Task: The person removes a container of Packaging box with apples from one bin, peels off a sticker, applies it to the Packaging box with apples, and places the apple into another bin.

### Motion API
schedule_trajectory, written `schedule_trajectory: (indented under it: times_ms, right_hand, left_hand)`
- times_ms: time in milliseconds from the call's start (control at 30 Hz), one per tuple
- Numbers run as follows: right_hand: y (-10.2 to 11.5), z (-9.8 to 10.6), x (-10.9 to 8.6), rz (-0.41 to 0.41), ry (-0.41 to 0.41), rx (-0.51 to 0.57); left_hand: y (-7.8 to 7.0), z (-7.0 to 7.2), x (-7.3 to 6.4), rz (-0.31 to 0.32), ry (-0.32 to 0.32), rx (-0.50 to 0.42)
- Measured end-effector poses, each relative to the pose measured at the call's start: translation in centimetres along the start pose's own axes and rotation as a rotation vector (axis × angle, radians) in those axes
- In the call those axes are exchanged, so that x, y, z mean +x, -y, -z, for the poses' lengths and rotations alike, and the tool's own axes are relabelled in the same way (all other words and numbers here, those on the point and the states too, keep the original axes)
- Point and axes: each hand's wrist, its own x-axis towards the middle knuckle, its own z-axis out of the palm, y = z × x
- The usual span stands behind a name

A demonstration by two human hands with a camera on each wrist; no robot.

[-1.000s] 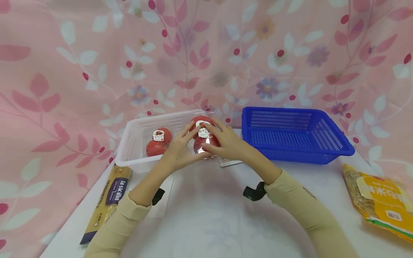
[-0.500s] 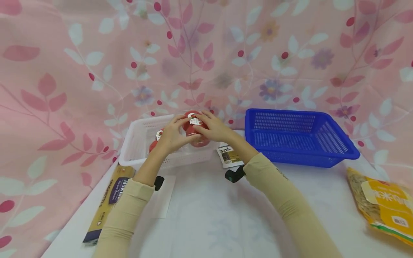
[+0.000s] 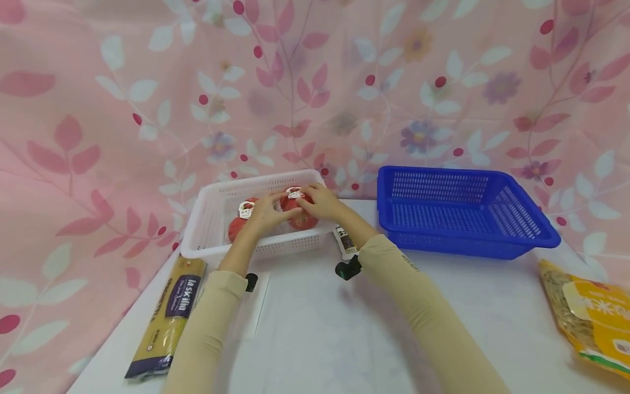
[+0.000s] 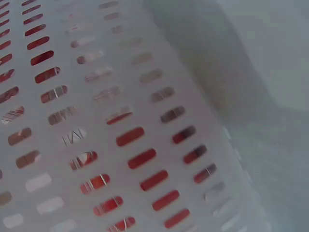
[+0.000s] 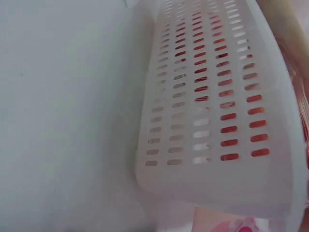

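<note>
A clear pack of tomatoes (image 3: 301,221) with a white label lies low inside the right end of the white basket (image 3: 275,242). My left hand (image 3: 264,216) grips its left side and my right hand (image 3: 325,204) its right side, with curled fingers at the label. Another pack of tomatoes (image 3: 236,227) sits in the basket to the left, partly hidden behind my left hand. In the left wrist view the slotted basket wall (image 4: 145,116) fills most of the picture, red showing through. The right wrist view shows the basket's outer wall (image 5: 212,181); both hands' fingers are hidden there.
A blue basket (image 3: 458,243) stands to the right. Spaghetti (image 3: 167,317) lies at the left, a yellow bag (image 3: 595,317) at the far right. A small packet (image 3: 346,243) lies beside the white basket, partly under my right arm. A white sheet (image 3: 253,314) lies near my left wrist.
Both hands have moved left and down with the pack of tomatoes, from above the white basket's right end into it. The small packet came more into view, then partly behind my right arm.
</note>
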Motion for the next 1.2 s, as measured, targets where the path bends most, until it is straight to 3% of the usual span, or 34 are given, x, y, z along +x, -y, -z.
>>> schedule_trajectory:
  times_ms: [233, 433, 633, 833, 1000, 1200]
  right_hand:
    - [0.0, -1.7, 0.9, 0.018, -0.038, -0.065]
    - [0.1, -2.8, 1.1, -0.038, 0.065, -0.032]
    - [0.1, -3.8, 1.7, -0.088, 0.158, -0.002]
    - [0.2, -3.9, 1.6, -0.095, 0.155, 0.027]
    - [0.3, -4.0, 1.6, -0.108, 0.159, 0.006]
    - [0.7, -4.0, 1.7, 0.000, 0.058, -0.169]
  left_hand:
    - [1.1, -0.4, -0.2, 0.042, -0.018, 0.035]
    - [1.2, -0.6, -0.5, 0.108, 0.085, 0.099]
    - [0.6, -0.4, -0.8, 0.097, 0.161, 0.195]
    - [0.6, -0.6, -0.9, 0.083, 0.170, 0.263]
    - [0.7, -0.8, -0.6, 0.067, 0.183, 0.226]
    - [1.0, -1.1, 0.0, 0.041, 0.178, 0.179]
